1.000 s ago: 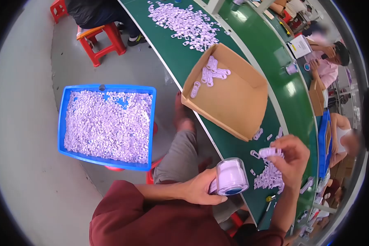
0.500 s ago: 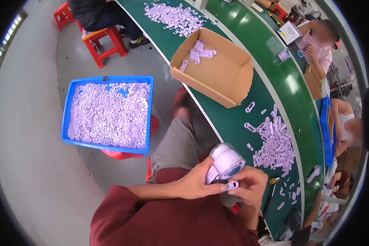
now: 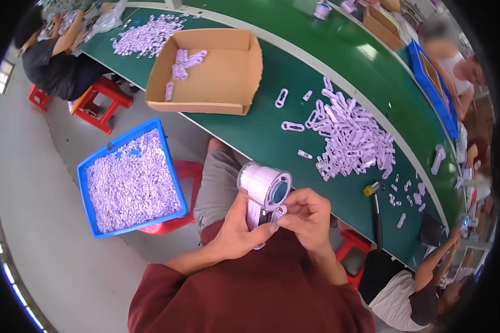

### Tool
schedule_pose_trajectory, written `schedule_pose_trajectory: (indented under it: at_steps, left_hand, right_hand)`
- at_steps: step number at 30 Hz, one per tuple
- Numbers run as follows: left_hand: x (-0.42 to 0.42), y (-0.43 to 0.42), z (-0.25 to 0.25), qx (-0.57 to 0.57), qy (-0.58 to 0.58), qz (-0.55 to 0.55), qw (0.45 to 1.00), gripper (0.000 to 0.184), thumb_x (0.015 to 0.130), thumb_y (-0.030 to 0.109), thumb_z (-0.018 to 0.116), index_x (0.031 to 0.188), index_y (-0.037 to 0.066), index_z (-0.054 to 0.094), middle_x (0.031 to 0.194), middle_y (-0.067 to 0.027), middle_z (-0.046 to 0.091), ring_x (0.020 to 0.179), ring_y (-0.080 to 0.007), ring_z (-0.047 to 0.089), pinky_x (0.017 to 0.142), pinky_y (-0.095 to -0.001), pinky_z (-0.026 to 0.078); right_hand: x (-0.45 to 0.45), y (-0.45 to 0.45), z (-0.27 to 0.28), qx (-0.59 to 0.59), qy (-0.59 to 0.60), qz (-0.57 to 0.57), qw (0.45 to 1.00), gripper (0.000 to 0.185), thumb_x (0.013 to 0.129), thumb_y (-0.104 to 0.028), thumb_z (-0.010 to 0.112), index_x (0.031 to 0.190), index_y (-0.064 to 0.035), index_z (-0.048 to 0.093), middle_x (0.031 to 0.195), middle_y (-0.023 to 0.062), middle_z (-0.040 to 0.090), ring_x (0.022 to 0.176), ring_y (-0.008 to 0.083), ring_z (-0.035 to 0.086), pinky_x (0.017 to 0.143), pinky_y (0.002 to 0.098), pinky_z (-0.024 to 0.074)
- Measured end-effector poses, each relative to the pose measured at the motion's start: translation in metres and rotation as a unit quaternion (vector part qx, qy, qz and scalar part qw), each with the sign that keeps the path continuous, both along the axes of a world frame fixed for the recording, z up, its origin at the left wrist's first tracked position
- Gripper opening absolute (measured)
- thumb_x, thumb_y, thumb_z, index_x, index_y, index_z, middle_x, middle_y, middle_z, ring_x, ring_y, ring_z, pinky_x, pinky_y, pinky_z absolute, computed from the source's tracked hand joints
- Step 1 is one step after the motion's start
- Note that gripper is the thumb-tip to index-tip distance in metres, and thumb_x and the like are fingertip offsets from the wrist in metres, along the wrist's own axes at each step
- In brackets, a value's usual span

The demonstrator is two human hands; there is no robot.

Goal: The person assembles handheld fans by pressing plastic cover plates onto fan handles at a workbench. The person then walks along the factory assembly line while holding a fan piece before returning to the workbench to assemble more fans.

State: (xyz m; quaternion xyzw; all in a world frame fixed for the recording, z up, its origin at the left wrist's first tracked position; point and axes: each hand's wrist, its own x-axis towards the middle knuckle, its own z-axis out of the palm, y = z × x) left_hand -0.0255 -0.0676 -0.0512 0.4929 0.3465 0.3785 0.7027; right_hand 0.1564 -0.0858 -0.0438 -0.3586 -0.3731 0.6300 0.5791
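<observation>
My left hand is closed around the handle of a lilac handheld device with a clear, drum-shaped head and a blue disc in its end. The handle shows a dark opening along its side. With fingertips pinched, my right hand holds a small lilac loop-shaped plastic part against the device, just below the head. Fingers partly cover that part, so I cannot tell whether it is seated. Both hands are over my lap, in front of the green table.
A cardboard box with a few lilac parts stands on the table, near a heap of lilac frames. A yellow-headed hammer lies to the right. The blue tray of small parts sits on a red stool. Co-workers sit nearby.
My view has turned, so the table and box appear farther left. The device is tilted differently, its handle showing more. My right hand has brought the small loop part up against the handle.
</observation>
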Motion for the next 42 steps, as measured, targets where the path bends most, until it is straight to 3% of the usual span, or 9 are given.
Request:
schedule_pose_trajectory:
  at_steps: [8, 14, 17, 23, 32, 42]
  left_hand:
    - [0.010, 0.007, 0.000, 0.004, 0.032, -0.023, 0.999, 0.080, 0.076, 0.003, 0.069, 0.144, 0.001, 0.027, 0.128, -0.0104, 0.046, 0.118, -0.0163, 0.048, 0.099, -0.0338, 0.042]
    - [0.015, 0.008, 0.008, -0.082, 0.024, -0.005, 0.996, 0.076, 0.077, 0.001, 0.069, 0.142, 0.001, 0.029, 0.124, -0.0097, 0.048, 0.115, -0.0161, 0.050, 0.097, -0.0326, 0.044]
    - [0.018, 0.009, 0.008, -0.056, 0.056, -0.001, 0.997, 0.071, 0.078, 0.001, 0.068, 0.139, 0.001, 0.031, 0.122, -0.0099, 0.049, 0.113, -0.0161, 0.051, 0.096, -0.0329, 0.045]
    - [0.020, 0.010, 0.005, 0.007, 0.120, -0.005, 0.993, 0.068, 0.077, 0.001, 0.068, 0.136, 0.000, 0.034, 0.123, -0.0124, 0.047, 0.112, -0.0183, 0.052, 0.096, -0.0352, 0.045]
    - [0.028, 0.010, 0.003, 0.114, 0.178, 0.020, 0.977, 0.066, 0.074, 0.003, 0.070, 0.130, -0.001, 0.036, 0.115, -0.0140, 0.052, 0.106, -0.0217, 0.057, 0.090, -0.0370, 0.048]
    - [0.028, 0.013, 0.010, 0.213, 0.231, 0.034, 0.949, 0.060, 0.070, 0.003, 0.067, 0.121, -0.005, 0.036, 0.103, -0.0176, 0.058, 0.090, -0.0262, 0.063, 0.077, -0.0383, 0.051]
  right_hand:
    - [0.009, -0.001, -0.002, -0.006, -0.003, -0.006, 1.000, 0.026, 0.084, 0.009, 0.071, 0.106, 0.0077, 0.057, 0.100, 0.0153, 0.069, 0.092, 0.0186, 0.069, 0.081, 0.0302, 0.0584]
    - [0.012, 0.000, -0.009, -0.025, 0.053, -0.002, 0.998, 0.026, 0.088, 0.006, 0.068, 0.112, 0.0087, 0.057, 0.101, 0.0153, 0.069, 0.094, 0.0195, 0.069, 0.081, 0.0306, 0.0592]
    - [0.015, 0.003, -0.006, -0.041, 0.070, -0.001, 0.997, 0.027, 0.089, 0.006, 0.066, 0.114, 0.0093, 0.058, 0.100, 0.0154, 0.069, 0.091, 0.0187, 0.070, 0.079, 0.0304, 0.0598]
    - [0.023, 0.003, 0.007, -0.051, -0.122, 0.007, 0.991, 0.020, 0.084, 0.005, 0.067, 0.103, 0.0101, 0.063, 0.088, 0.0140, 0.072, 0.078, 0.0166, 0.072, 0.069, 0.0277, 0.0599]
    - [0.019, 0.002, -0.002, -0.027, -0.170, -0.046, 0.984, 0.019, 0.081, 0.002, 0.070, 0.098, 0.0081, 0.063, 0.078, 0.0131, 0.073, 0.071, 0.0157, 0.073, 0.062, 0.0267, 0.0580]
    - [0.013, 0.000, 0.005, -0.008, -0.205, -0.040, 0.978, 0.019, 0.083, 0.002, 0.069, 0.101, 0.0076, 0.063, 0.084, 0.0122, 0.073, 0.075, 0.0143, 0.072, 0.066, 0.0257, 0.0575]
